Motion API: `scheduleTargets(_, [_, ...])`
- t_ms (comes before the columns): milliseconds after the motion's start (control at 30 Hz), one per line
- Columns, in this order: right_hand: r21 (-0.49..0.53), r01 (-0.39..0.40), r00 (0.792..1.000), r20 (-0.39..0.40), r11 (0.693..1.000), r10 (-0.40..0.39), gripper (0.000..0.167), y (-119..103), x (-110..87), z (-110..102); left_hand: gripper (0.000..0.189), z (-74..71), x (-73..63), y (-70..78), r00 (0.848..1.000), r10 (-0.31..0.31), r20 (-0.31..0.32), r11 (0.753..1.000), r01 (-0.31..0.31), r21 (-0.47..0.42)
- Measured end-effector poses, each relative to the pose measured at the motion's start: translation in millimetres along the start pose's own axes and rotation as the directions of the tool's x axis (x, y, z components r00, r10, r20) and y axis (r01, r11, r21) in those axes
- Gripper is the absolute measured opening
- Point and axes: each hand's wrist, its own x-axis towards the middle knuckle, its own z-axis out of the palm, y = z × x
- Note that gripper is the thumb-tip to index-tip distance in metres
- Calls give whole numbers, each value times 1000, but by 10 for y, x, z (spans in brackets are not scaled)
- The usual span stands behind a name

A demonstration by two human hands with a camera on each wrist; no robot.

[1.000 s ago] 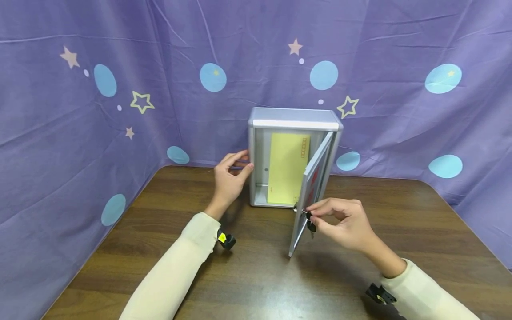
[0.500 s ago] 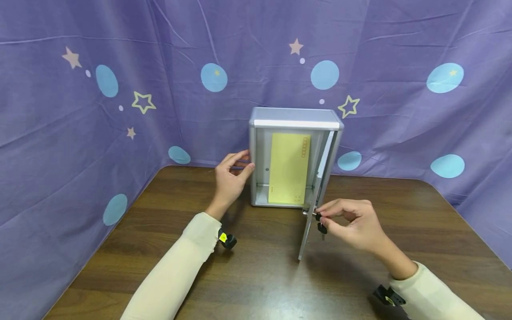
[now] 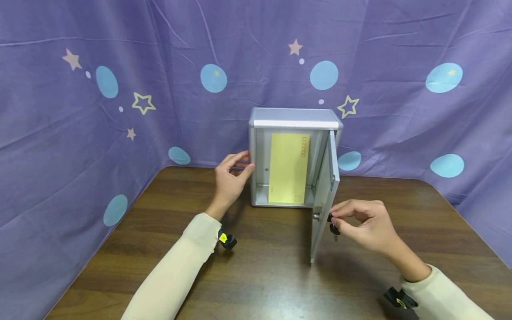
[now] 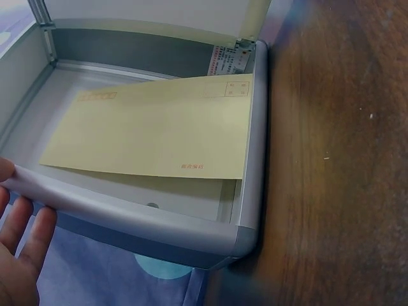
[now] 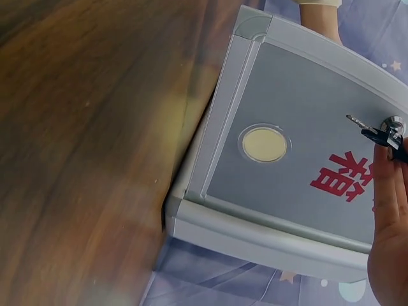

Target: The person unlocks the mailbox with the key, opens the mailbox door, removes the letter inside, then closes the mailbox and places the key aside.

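Observation:
A silvery metal mailbox [image 3: 296, 123] stands on the table with its door [image 3: 326, 198] swung outward. Inside, a yellow envelope [image 3: 289, 169] leans upright against the back wall. My left hand [image 3: 230, 180] rests on the box's left side, thumb at the front rim and fingers along the outer wall. At the door's lock [image 5: 394, 124], my right hand [image 3: 366, 223] pinches a black-headed key [image 3: 330, 218], partly hidden by the fingertips. A second key [image 3: 335, 230] dangles below it. In the right wrist view, the door's outer face bears red characters [image 5: 344, 175] and a round window [image 5: 264, 144].
The brown wooden table [image 3: 256, 275] reaches back to a purple curtain [image 3: 256, 53] printed with stars and blue ovals, close behind the box. A label [image 4: 229, 60] shows inside the box in the left wrist view.
My right hand has moved to the right with the key, swinging the mailbox door wider. The left hand, the box and the envelope stay where they were.

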Motion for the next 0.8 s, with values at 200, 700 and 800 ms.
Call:
scheduleTargets(200, [0,14,1000,-8,1000,-14,36,-16,-28,-75,38,16,-9,1,1000,4,-27,1000,-4,20])
scheduleTargets(700, [10,1,1000,-9,1000,-1,36,-23,-46,-98,16,248,-97,200,931,360,-53,933,-359,30])
scheduleTargets(800, [2,-8,1000,-22,1000,8,36,-29,-55,-111,15,318,-94,220,910,414,-18,910,-413,34])
